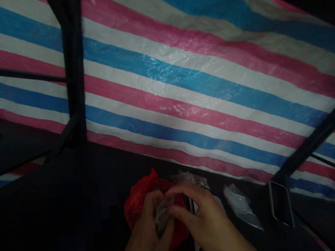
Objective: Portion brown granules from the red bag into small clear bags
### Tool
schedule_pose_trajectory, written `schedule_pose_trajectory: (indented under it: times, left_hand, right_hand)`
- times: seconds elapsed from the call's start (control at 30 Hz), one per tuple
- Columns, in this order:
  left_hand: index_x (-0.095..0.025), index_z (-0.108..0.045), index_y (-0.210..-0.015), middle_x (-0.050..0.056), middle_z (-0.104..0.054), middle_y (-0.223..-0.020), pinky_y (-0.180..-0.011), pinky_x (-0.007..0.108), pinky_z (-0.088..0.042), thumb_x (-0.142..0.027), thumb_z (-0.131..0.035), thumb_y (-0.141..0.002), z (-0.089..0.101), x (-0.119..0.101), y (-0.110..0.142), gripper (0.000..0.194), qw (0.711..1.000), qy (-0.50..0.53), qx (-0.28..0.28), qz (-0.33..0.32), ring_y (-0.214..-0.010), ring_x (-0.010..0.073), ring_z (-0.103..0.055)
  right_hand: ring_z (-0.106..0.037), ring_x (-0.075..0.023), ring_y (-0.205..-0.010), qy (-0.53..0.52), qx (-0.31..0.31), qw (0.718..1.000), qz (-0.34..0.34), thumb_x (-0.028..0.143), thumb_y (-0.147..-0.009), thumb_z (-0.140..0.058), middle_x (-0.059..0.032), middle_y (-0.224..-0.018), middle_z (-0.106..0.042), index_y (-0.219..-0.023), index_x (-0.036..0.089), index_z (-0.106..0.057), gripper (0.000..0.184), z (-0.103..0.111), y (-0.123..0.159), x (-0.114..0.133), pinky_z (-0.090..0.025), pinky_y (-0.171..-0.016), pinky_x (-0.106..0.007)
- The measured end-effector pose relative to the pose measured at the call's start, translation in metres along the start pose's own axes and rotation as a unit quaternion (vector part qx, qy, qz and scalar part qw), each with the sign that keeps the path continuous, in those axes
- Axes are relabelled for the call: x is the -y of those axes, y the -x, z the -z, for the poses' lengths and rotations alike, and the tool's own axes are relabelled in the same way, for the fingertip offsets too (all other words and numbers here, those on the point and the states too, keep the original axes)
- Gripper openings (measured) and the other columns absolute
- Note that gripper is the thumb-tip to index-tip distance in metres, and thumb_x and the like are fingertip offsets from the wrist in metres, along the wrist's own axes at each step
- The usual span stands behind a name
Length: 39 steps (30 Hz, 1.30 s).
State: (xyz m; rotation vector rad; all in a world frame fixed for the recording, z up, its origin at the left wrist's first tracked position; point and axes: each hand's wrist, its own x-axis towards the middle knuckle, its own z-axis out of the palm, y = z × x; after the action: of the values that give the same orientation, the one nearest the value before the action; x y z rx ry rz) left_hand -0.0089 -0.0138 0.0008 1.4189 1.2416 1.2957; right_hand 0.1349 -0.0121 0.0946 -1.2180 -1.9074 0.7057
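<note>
Both hands meet low in the middle of the view, in front of a crumpled red plastic bag (135, 201). My left hand (149, 223) has its fingers curled round a small clear plastic bag (162, 213). From the right, my right hand (201, 211) pinches the same small bag near its upper edge with thumb and forefinger. What lies inside the small bag is too dark to make out. The red bag stands with its top gathered and partly hidden behind the hands.
Behind the hands lies a clear bag with small pieces (199, 181). A flat clear plastic bag (242, 204) and a phone (281, 203) are to the right. A pale-edged flat object (218, 204) is partly under my right hand. Striped sheeting (181, 82) and dark frame bars (74, 71) stand behind.
</note>
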Motion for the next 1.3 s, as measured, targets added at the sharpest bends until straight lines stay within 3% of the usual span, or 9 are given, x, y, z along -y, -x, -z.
schedule_pose_trajectory:
  times: [0.1, 0.17, 0.23, 0.37, 0.47, 0.57, 0.8, 1.0, 1.3]
  left_hand:
    - [-0.03, -0.051, -0.132, 0.004, -0.081, -0.117, -0.09, 0.034, -0.064, -0.033, -0.062, -0.091, -0.008, -0.002, 0.007, 0.043, 0.998, 0.03, 0.04, -0.031, -0.104, 0.0227, -0.081]
    - [-0.032, -0.042, -0.146, 0.006, -0.076, -0.134, -0.103, 0.038, -0.06, -0.032, -0.068, -0.088, -0.009, 0.003, 0.008, 0.063, 0.997, 0.017, 0.067, -0.045, -0.118, 0.0229, -0.077]
    - [-0.035, -0.037, -0.152, 0.008, -0.071, -0.14, -0.107, 0.043, -0.059, -0.034, -0.072, -0.088, -0.009, 0.009, 0.006, 0.073, 0.996, -0.02, 0.062, -0.057, -0.12, 0.0239, -0.074]
    - [-0.034, -0.035, -0.153, 0.009, -0.07, -0.135, -0.105, 0.047, -0.06, -0.037, -0.065, -0.095, -0.007, 0.012, 0.004, 0.065, 0.994, -0.068, 0.02, -0.083, -0.116, 0.0248, -0.074]
    - [-0.033, -0.043, -0.151, 0.01, -0.072, -0.134, -0.105, 0.048, -0.061, -0.041, -0.063, -0.095, -0.006, 0.005, 0.007, 0.06, 0.994, -0.073, 0.015, -0.08, -0.118, 0.0267, -0.075]
    - [-0.033, -0.053, -0.147, 0.011, -0.073, -0.14, -0.107, 0.047, -0.062, -0.046, -0.061, -0.095, -0.006, -0.002, 0.01, 0.055, 0.995, -0.063, 0.015, -0.074, -0.122, 0.0289, -0.076]
    - [-0.03, -0.06, -0.14, 0.011, -0.073, -0.143, -0.108, 0.047, -0.06, -0.051, -0.056, -0.094, -0.008, -0.007, 0.006, 0.05, 0.995, -0.075, 0.003, -0.07, -0.127, 0.0287, -0.074]
    - [-0.031, -0.06, -0.138, 0.01, -0.077, -0.131, -0.106, 0.045, -0.061, -0.052, -0.056, -0.095, -0.005, 0.002, 0.006, 0.048, 0.995, -0.079, -0.008, -0.063, -0.116, 0.0267, -0.078]
    - [-0.032, -0.065, -0.13, 0.007, -0.077, -0.123, -0.104, 0.042, -0.062, -0.049, -0.054, -0.098, -0.003, 0.01, 0.004, 0.038, 0.993, -0.091, -0.007, -0.077, -0.108, 0.0248, -0.078]
  right_hand:
    - [-0.068, -0.0161, -0.081, 0.011, -0.038, 0.999, -0.027, 0.02, -0.087, -0.072, 0.0033, -0.081, -0.075, -0.08, 0.024, -0.075, 0.008, 0.025, 0.001, -0.001, -0.05, -0.078, -0.025]
    - [-0.065, -0.0166, -0.075, 0.017, -0.076, 0.996, -0.048, 0.033, -0.09, -0.069, 0.0026, -0.077, -0.071, -0.08, 0.023, -0.071, 0.014, 0.047, 0.005, -0.015, -0.049, -0.072, -0.026]
    - [-0.065, -0.0179, -0.074, 0.039, -0.073, 0.992, -0.097, 0.044, -0.09, -0.067, 0.0008, -0.077, -0.07, -0.083, 0.022, -0.071, 0.024, 0.066, 0.01, -0.037, -0.05, -0.071, -0.028]
    - [-0.063, -0.0194, -0.062, 0.069, -0.059, 0.983, -0.162, 0.056, -0.085, -0.064, -0.0011, -0.066, -0.068, -0.075, 0.02, -0.07, 0.037, 0.085, 0.017, -0.089, -0.047, -0.06, -0.03]
    - [-0.069, -0.0231, -0.068, 0.107, -0.081, 0.976, -0.172, 0.057, -0.084, -0.064, -0.0048, -0.068, -0.074, -0.07, 0.021, -0.07, 0.039, 0.084, 0.021, -0.12, -0.05, -0.063, -0.032]
    - [-0.074, -0.027, -0.074, 0.149, -0.106, 0.967, -0.175, 0.054, -0.084, -0.063, -0.0076, -0.075, -0.08, -0.074, 0.022, -0.075, 0.036, 0.083, 0.026, -0.136, -0.052, -0.068, -0.035]
    - [-0.076, -0.0354, -0.095, 0.2, -0.17, 0.951, -0.165, 0.051, -0.085, -0.057, -0.0163, -0.102, -0.084, -0.092, 0.02, -0.081, 0.04, 0.099, 0.036, -0.137, -0.055, -0.093, -0.047]
    - [-0.077, -0.0337, -0.085, 0.19, -0.163, 0.953, -0.17, 0.053, -0.087, -0.058, -0.0132, -0.097, -0.085, -0.088, 0.022, -0.083, 0.04, 0.11, 0.038, -0.133, -0.058, -0.09, -0.046]
    - [-0.079, -0.0354, -0.094, 0.187, -0.134, 0.958, -0.171, 0.05, -0.087, -0.055, -0.0136, -0.098, -0.085, -0.091, 0.02, -0.083, 0.041, 0.102, 0.039, -0.14, -0.058, -0.091, -0.047]
